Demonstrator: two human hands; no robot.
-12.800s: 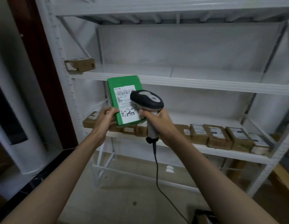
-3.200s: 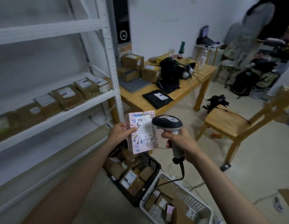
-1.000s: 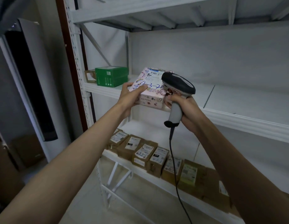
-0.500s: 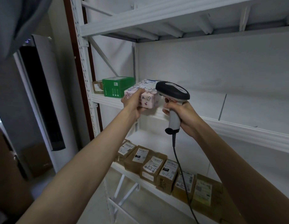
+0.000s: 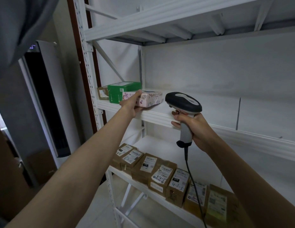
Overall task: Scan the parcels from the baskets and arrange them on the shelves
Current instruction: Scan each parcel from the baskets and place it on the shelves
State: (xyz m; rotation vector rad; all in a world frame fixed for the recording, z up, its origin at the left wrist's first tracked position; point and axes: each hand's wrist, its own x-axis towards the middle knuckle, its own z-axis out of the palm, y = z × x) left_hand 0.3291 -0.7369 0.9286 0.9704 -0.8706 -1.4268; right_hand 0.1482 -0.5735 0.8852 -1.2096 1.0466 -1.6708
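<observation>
The left hand point(image 5: 131, 105) has its grip closed on the pink patterned parcel point(image 5: 149, 99), which sits at the front edge of the middle shelf point(image 5: 160, 115), touching the green box point(image 5: 122, 91) near the shelf's left end. The right hand point(image 5: 195, 129) has its grip wrapped tight around the handle of the barcode scanner point(image 5: 183, 104), upright before the shelf edge. Brown labelled parcels point(image 5: 161, 176) line the lower shelf's front edge.
</observation>
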